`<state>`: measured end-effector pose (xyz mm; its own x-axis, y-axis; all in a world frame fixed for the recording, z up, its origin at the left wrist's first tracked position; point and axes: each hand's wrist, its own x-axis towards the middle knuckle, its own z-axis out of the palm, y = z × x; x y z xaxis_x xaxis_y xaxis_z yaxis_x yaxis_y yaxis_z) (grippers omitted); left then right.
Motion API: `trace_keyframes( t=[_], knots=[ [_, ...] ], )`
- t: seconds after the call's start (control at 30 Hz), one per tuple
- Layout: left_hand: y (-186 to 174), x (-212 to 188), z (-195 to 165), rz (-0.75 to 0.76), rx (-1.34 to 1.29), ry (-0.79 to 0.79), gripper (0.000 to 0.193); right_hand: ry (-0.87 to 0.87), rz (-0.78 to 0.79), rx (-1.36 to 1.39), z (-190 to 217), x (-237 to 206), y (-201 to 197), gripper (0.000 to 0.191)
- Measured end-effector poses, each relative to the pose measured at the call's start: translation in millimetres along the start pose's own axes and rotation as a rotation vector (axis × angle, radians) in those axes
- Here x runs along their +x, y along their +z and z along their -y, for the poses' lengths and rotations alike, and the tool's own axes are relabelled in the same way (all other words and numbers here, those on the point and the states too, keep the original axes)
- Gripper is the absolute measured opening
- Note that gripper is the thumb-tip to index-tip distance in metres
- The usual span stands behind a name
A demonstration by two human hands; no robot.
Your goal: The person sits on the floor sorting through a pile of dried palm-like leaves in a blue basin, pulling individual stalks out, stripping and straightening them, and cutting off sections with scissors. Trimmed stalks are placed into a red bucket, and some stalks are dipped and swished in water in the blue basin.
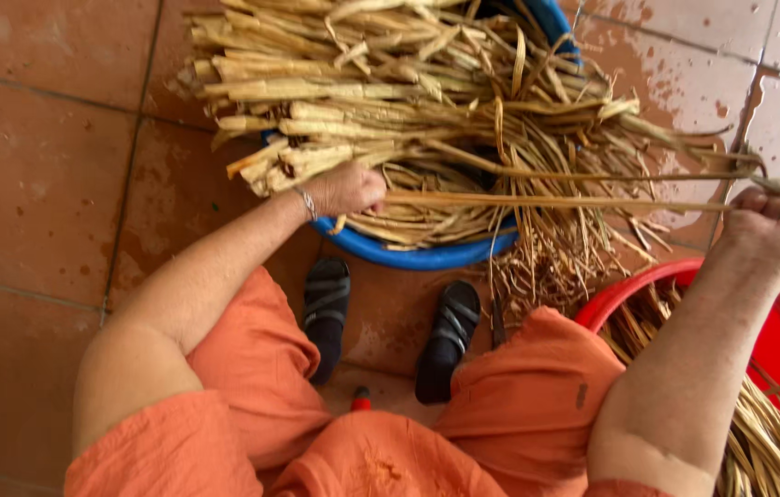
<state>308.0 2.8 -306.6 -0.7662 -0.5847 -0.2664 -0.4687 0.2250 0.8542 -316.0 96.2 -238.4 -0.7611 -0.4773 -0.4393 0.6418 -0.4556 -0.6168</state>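
A long dried plant stalk (547, 200) is stretched level between my two hands. My left hand (349, 189), with a thin bracelet at the wrist, pinches its left end over the blue basin (427, 255). My right hand (777, 221) is closed around the stalk's right end, out past the basin. The basin is heaped with a big bundle of pale dried stalks (381, 83) that spill over its rim to the left and right.
A red basin (777, 340) holding more dried strips (768, 442) stands at my right knee. My feet in black sandals (450, 336) rest just in front of the blue basin. I wear orange clothes. The floor is reddish tile, wet at the upper right.
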Motion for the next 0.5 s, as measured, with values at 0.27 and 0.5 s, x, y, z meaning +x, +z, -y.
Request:
trace_keyframes(
  t=[0.27, 0.5],
  knots=[
    [-27, -41, 39, -0.067, 0.118, -0.56, 0.023, -0.051, 0.101, 0.023, 2, 17, -7, 0.029],
    [-36, 49, 19, -0.209, 0.656, -0.292, 0.037, -0.05, 0.39, -0.382, -74, -95, 42, 0.022]
  ],
)
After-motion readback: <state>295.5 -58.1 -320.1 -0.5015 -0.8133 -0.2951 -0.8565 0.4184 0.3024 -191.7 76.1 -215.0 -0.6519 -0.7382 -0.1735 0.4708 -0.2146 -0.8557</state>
